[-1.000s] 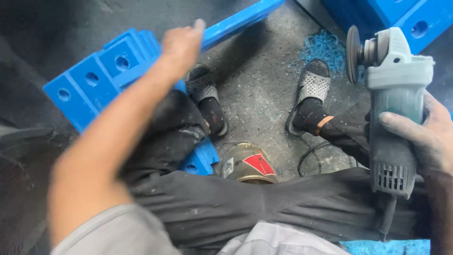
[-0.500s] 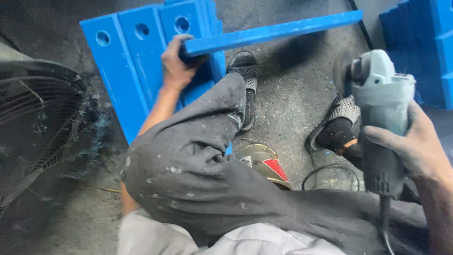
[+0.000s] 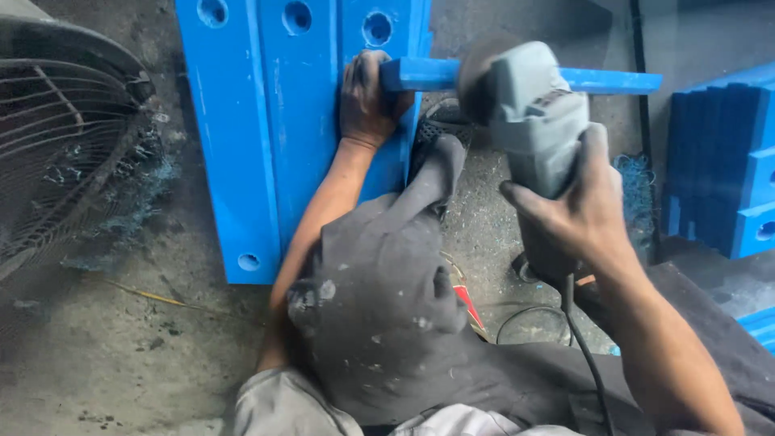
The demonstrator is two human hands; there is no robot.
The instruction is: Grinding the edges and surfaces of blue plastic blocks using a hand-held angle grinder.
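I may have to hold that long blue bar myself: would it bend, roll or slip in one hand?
The blue bar probably stays stiff: held at one end by the left hand, it juts out straight. Its flat faces suggest no rolling. Its smooth surface might slip.

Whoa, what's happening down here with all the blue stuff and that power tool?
A person sits low on a dusty concrete floor. The left hand grips one end of a long blue bar, holding it across a stack of blue slabs with holes. The right hand holds a grey angle grinder with its disc at the bar. Blue shavings lie on the floor, and a wire fan guard sits to the left.
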